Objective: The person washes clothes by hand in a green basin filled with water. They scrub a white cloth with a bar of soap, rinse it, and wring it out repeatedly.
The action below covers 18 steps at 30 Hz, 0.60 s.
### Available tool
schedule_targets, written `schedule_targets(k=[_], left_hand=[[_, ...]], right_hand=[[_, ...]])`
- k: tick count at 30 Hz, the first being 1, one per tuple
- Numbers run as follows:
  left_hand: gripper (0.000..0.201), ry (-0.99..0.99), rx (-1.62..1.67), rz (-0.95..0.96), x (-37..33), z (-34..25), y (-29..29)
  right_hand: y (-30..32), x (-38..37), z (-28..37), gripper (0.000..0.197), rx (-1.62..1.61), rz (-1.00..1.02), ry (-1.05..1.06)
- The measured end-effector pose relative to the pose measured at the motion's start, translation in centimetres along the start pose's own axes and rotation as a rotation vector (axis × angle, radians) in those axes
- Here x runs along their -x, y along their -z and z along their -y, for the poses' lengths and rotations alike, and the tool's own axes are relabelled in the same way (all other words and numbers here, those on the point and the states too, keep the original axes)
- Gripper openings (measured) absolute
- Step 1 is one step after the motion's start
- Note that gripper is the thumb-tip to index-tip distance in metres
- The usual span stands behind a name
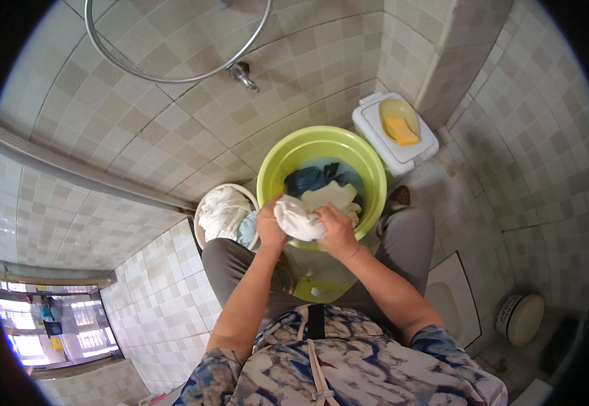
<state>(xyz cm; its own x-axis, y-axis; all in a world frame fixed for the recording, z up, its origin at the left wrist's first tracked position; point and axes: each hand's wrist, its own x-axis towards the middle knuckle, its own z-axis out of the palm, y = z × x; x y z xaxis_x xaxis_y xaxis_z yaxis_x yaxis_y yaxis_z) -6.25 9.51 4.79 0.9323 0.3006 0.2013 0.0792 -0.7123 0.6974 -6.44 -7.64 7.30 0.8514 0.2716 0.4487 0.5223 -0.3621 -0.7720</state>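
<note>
A bunched white cloth (298, 218) is stretched between my two hands, over the near rim of a lime-green basin (321, 138). Gripping the cloth's left end is my left hand (271, 224), its fingers closed. On the other side my right hand (338, 231) is closed on the right end. Inside the basin, dark garments (305, 180) and a cream-coloured cloth (330, 195) lie in cloudy water. What kind of garment the white cloth is, I cannot tell.
Left of the basin stands a pale tub with white laundry (221, 208). At the far right is a white lidded box (397, 162) carrying a yellow dish with an orange-yellow object (401, 131). A wall tap (243, 77), a squat toilet (443, 304) and a round container (520, 319) surround me.
</note>
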Motion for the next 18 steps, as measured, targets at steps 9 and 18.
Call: schedule_targets(k=[9,18], left_hand=[[0.021,0.133,0.567,0.016,0.3,-3.0,2.1],[0.043,-0.162,0.277,0.461,2.7,-7.7,2.3]], right_hand=[[-2.7,-0.1,-0.7,0.029,0.110,0.044,-0.296],[-2.9,-0.4,-10.5,0.016,-1.125,-0.556,-0.900]])
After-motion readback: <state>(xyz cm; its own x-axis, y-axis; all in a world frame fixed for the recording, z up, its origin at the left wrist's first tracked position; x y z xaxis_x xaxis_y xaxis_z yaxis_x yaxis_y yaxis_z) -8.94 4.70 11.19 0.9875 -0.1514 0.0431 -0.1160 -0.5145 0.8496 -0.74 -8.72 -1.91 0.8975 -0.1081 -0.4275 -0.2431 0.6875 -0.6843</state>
